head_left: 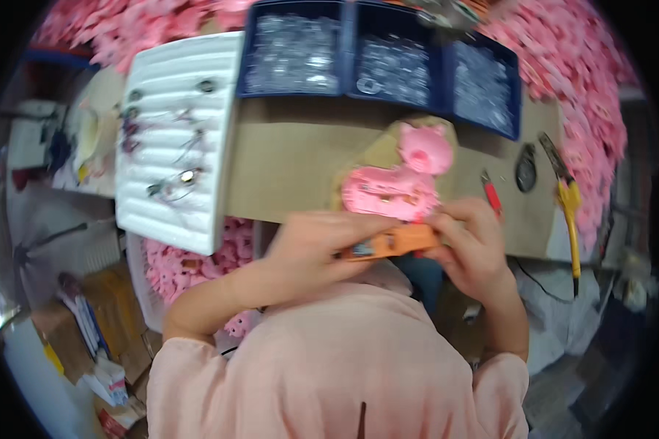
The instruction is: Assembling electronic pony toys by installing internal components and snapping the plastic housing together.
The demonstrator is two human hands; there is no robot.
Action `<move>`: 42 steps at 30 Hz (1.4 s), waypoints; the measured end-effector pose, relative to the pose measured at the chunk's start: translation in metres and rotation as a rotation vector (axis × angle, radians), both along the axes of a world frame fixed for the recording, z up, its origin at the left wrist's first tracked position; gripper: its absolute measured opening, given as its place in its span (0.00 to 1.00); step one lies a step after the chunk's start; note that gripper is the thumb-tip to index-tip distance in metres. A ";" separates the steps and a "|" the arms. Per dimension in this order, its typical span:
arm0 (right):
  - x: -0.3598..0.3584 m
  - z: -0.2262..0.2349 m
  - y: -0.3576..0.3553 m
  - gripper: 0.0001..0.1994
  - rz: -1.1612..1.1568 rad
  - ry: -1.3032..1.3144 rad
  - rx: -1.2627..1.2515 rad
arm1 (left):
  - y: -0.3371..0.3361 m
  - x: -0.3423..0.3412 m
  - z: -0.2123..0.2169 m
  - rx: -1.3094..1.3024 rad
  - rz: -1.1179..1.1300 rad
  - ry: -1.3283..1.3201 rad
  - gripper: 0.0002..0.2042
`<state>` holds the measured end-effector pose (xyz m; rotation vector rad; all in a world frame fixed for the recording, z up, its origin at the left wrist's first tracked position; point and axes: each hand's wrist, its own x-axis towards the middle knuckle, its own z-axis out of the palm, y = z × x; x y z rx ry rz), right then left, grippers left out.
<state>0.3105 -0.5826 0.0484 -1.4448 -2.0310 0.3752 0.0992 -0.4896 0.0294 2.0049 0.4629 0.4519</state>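
Both hands were busy with one orange handheld item (399,240), just on the near side of the pink shell (392,194). Left hand (311,241): fingers wrapped round its left end, gripping it from behind, no visible gap. Right hand (472,238): thumb and index closed to a pinch on its right end, other fingers curled in. Some red showed at that end; too blurred to say what it was. Exact kind of orange item: couldn't tell.

Pink shell lay on a tan pad (367,155) on the table (278,161), hollow side up, with small parts inside. A rounded pink head piece (425,150) sat at its far right, touching it. Left of the shell, well apart: white ridged tray (165,159), small wired parts on it. Beyond the shell: three dark-blue bins (293,94) of clear pieces. Right of the shell, nearest first: red-handled tool (492,196), dark oval object (526,168), yellow-handled tool (570,212), then a pink parts heap (586,110). Left of the shell and lower: white tub (140,282) with more pink parts.
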 end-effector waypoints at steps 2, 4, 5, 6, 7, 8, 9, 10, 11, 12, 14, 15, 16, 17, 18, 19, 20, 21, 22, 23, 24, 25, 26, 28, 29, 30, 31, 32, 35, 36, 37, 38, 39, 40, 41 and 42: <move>0.007 -0.005 -0.002 0.18 -0.035 -0.056 -0.001 | -0.012 0.006 -0.010 0.002 0.082 0.015 0.21; 0.020 -0.012 -0.001 0.15 -0.105 0.007 -0.131 | -0.017 0.023 -0.026 0.039 0.186 -0.153 0.23; 0.027 -0.013 -0.002 0.17 -0.170 0.044 -0.277 | -0.022 0.034 -0.042 0.104 0.250 -0.189 0.25; 0.027 -0.023 -0.001 0.17 -0.120 0.074 -0.249 | -0.023 0.043 -0.057 0.234 0.311 -0.231 0.26; 0.027 -0.031 0.000 0.20 -0.185 0.101 -0.278 | -0.024 0.047 -0.062 0.372 0.343 -0.172 0.28; 0.024 -0.038 0.001 0.22 -0.254 0.120 -0.318 | -0.028 0.045 -0.063 0.393 0.373 -0.149 0.28; 0.018 -0.043 0.003 0.22 -0.219 0.135 -0.309 | -0.032 0.044 -0.063 0.425 0.428 -0.105 0.28; 0.014 -0.046 0.001 0.24 -0.255 0.131 -0.288 | -0.034 0.044 -0.060 0.444 0.472 -0.071 0.28; 0.012 -0.048 -0.001 0.26 -0.291 0.125 -0.273 | -0.031 0.033 -0.049 0.427 0.442 -0.059 0.28; 0.011 -0.050 -0.002 0.26 -0.274 0.127 -0.280 | -0.025 0.016 -0.042 0.401 0.423 -0.092 0.26; 0.016 -0.043 -0.008 0.28 -0.405 0.071 -0.120 | -0.006 -0.038 -0.032 0.445 0.434 -0.100 0.19; 0.020 -0.039 -0.014 0.24 -0.446 0.058 -0.104 | 0.010 -0.073 -0.020 0.565 0.511 0.073 0.13; 0.018 -0.035 -0.015 0.24 -0.451 0.054 -0.107 | 0.023 -0.096 -0.011 0.684 0.803 0.228 0.12; 0.017 -0.031 -0.017 0.21 -0.466 0.104 -0.136 | 0.043 -0.120 0.007 0.751 0.879 0.372 0.12; 0.014 -0.028 -0.017 0.18 -0.465 0.164 -0.161 | 0.053 -0.139 0.008 0.666 1.049 0.502 0.11; 0.009 -0.026 -0.015 0.18 -0.464 0.166 -0.163 | 0.061 -0.155 0.002 0.584 1.083 0.561 0.11; 0.002 -0.022 -0.010 0.15 -0.393 0.175 -0.155 | 0.069 -0.174 -0.010 0.589 1.090 0.569 0.11; -0.006 -0.018 -0.005 0.12 -0.319 0.185 -0.147 | 0.077 -0.195 -0.025 0.139 1.068 0.391 0.11; -0.014 -0.015 0.001 0.12 -0.323 0.188 -0.148 | 0.085 -0.204 -0.028 -0.307 0.994 0.197 0.11; -0.021 -0.011 0.007 0.11 -0.245 0.104 -0.085 | 0.088 -0.215 -0.025 -0.391 1.031 0.126 0.10; -0.027 -0.008 0.011 0.09 -0.167 0.022 -0.021 | 0.089 -0.225 -0.023 -0.387 1.028 0.129 0.10; -0.032 -0.004 0.014 0.09 -0.167 0.026 -0.018 | 0.090 -0.233 -0.016 -0.570 1.055 -0.252 0.09; -0.037 -0.001 0.017 0.08 -0.141 0.055 -0.027 | 0.091 -0.237 -0.009 -0.742 1.051 -0.642 0.08; -0.047 0.006 0.020 0.07 -0.115 0.082 -0.029 | 0.081 -0.228 0.007 -0.678 1.055 -0.675 0.07; -0.051 0.010 0.019 0.06 -0.092 0.089 -0.045 | 0.076 -0.220 0.017 -0.674 1.002 -0.700 0.07; -0.057 0.014 0.018 0.06 -0.071 0.093 -0.062 | 0.071 -0.212 0.027 -0.673 0.946 -0.725 0.07; -0.066 0.018 0.019 0.05 -0.036 0.159 -0.068 | 0.066 -0.205 0.035 -0.702 0.888 -0.738 0.07; -0.074 0.019 0.021 0.03 0.020 0.180 -0.042 | 0.067 -0.201 0.034 -0.709 0.878 -0.745 0.07; -0.103 0.003 0.041 0.08 0.101 0.148 -0.099 | 0.086 -0.198 0.009 -0.858 0.897 -0.485 0.09; -0.108 0.002 0.046 0.07 0.134 0.122 -0.087 | 0.078 -0.202 -0.005 -0.978 0.880 -0.569 0.09; -0.110 -0.001 0.051 0.07 0.136 0.151 -0.105 | 0.070 -0.196 0.002 -0.961 0.920 -0.577 0.10; -0.111 0.002 0.050 0.07 0.127 0.174 -0.128 | 0.059 -0.186 0.020 -0.953 0.951 -0.581 0.10; -0.112 0.007 0.048 0.07 0.115 0.167 -0.130 | 0.052 -0.182 0.035 -0.962 0.939 -0.581 0.10; -0.110 0.013 0.048 0.08 0.113 0.177 -0.144 | 0.048 -0.178 0.048 -0.913 0.850 -0.711 0.11; -0.109 0.018 0.051 0.08 0.117 0.188 -0.153 | 0.047 -0.176 0.058 -0.855 0.763 -0.841 0.11; -0.110 0.020 0.054 0.08 0.115 0.184 -0.147 | 0.049 -0.174 0.067 -0.853 0.757 -0.845 0.11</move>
